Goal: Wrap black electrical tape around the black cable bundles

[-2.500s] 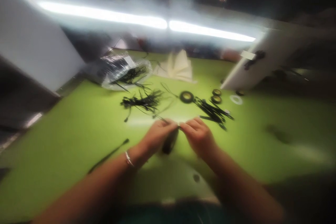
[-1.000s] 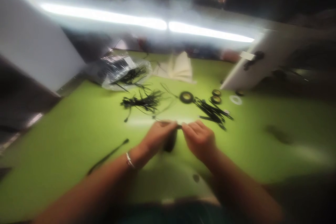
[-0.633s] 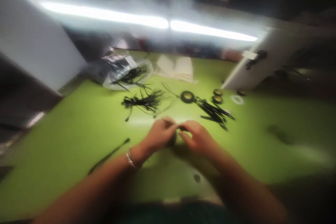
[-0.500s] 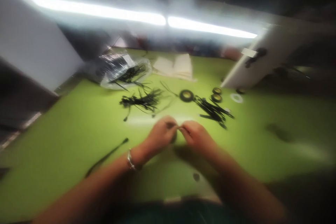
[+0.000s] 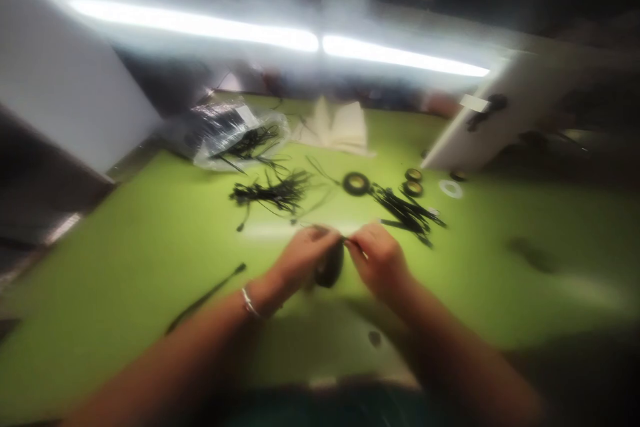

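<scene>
Over the green table, my left hand (image 5: 307, 255) is closed, and a dark rounded thing that looks like a roll of black tape (image 5: 329, 268) hangs beneath its fingers. Facing it, my right hand (image 5: 379, 257) pinches a thin dark strand (image 5: 345, 240) between thumb and forefinger. The fingertips of both hands nearly meet there. Blur hides whether the strand is tape or cable. Just beyond my left hand lies a bundle of black cables (image 5: 270, 192); past my right hand is another bundle of black cables (image 5: 407, 213).
A larger black tape roll (image 5: 356, 183) lies ahead, with small yellow-cored rolls (image 5: 413, 181) and a white ring (image 5: 451, 189) to its right. A plastic bag of cables (image 5: 235, 137) and an open booklet (image 5: 345, 128) sit behind. One cable (image 5: 207, 297) lies left. White panels (image 5: 470, 127) flank the table.
My right hand has moved slightly right and opened a small gap from my left. My left hand has turned, and more of the dark tape roll shows under it.
</scene>
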`<state>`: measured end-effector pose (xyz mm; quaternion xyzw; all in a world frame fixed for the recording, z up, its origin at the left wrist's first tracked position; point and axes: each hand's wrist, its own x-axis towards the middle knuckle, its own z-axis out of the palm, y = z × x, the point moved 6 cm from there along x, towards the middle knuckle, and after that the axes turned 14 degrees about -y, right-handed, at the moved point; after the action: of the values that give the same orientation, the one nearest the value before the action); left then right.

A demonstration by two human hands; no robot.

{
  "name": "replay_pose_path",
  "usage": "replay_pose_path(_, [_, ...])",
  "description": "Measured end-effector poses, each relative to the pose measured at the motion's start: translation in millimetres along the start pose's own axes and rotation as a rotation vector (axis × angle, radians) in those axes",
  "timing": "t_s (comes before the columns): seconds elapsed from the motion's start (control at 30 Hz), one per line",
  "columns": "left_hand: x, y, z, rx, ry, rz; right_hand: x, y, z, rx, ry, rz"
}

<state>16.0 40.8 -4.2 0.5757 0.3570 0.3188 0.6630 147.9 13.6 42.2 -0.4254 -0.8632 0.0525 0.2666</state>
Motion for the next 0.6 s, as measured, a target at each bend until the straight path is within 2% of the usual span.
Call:
replay_pose_path(0.1, [0.7, -0.7, 3.6, 0.006, 0.021, 0.019, -1.6, -2.2, 3.8, -0.072, 0.015, -0.016])
replay_pose_path(0.33, [-0.6, 0.2, 5.0, -0.054, -0.028, 0.002, -1.8, -0.1, -0.1, -0.112, 0.018, -0.037])
replay_pose_path(0.6, [-3.3, -9.0, 3.8, -0.154, 0.011, -0.054, -3.8, -9.5, -11.2, -0.342, 0.134, -0.177])
